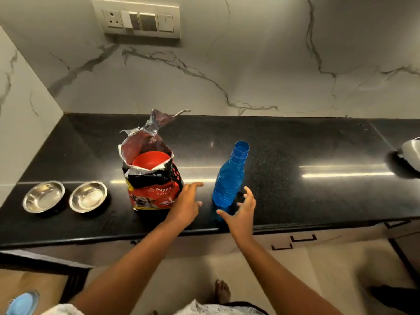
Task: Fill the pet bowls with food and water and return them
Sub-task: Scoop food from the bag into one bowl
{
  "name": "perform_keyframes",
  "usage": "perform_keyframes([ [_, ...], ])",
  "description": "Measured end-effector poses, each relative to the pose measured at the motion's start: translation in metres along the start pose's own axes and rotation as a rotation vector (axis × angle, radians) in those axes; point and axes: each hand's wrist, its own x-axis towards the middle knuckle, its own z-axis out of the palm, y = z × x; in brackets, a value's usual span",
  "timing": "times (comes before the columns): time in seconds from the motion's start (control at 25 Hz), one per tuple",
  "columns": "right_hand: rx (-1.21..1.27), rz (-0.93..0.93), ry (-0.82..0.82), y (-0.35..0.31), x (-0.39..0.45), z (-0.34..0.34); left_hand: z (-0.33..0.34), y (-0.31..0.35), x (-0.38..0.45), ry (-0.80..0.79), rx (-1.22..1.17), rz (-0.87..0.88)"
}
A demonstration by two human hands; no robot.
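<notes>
Two empty steel pet bowls stand side by side at the counter's left front, one (43,196) further left than the other (88,196). An opened red and black puppy food bag (151,185) stands upright, with a red scoop (151,160) inside its mouth. A blue water bottle (230,178) stands uncapped to its right. My left hand (186,204) hovers open just right of the bag, not touching it. My right hand (242,211) is open with fingers spread, close in front of the bottle's base, apart from it.
The black granite counter (295,196) runs against a marble wall with a switch panel (136,19). A white and black object (406,158) sits at the right edge. Drawer handles (303,238) lie below the counter. A bare foot (222,291) stands on the tile floor.
</notes>
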Motion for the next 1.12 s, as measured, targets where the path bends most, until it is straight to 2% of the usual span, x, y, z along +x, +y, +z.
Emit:
perform_keyframes([
  [0.2, 0.014, -0.062, 0.009, -0.007, -0.061, 0.023, -0.015, -0.013, -0.049, 0.019, -0.12, 0.032],
  [0.32, 0.113, -0.165, -0.042, -0.038, -0.074, 0.036, -0.039, -0.032, -0.077, 0.032, -0.196, 0.024],
  [0.44, 0.176, -0.29, 0.001, -0.086, -0.082, 0.043, -0.085, -0.056, -0.09, 0.045, -0.236, -0.002],
  [0.64, 0.256, -0.471, 0.107, -0.178, -0.072, 0.027, -0.164, -0.071, -0.087, 0.223, -0.315, -0.063],
  [0.72, 0.237, -0.536, 0.097, -0.213, -0.055, 0.015, -0.181, -0.062, -0.08, 0.312, -0.344, -0.079],
  [0.84, 0.097, -0.626, -0.023, -0.256, -0.023, 0.015, -0.195, -0.041, -0.07, 0.37, -0.396, -0.012],
  [0.92, -0.036, -0.652, -0.16, -0.275, 0.0, 0.026, -0.199, -0.022, -0.062, 0.367, -0.392, -0.008],
  [1.04, -0.348, -0.599, -0.485, -0.294, 0.028, 0.054, -0.204, 0.001, -0.049, 0.433, -0.222, -0.065],
  [1.12, -0.644, -0.629, -0.633, -0.3, 0.046, 0.076, -0.206, 0.011, -0.04, 0.464, -0.112, -0.096],
])
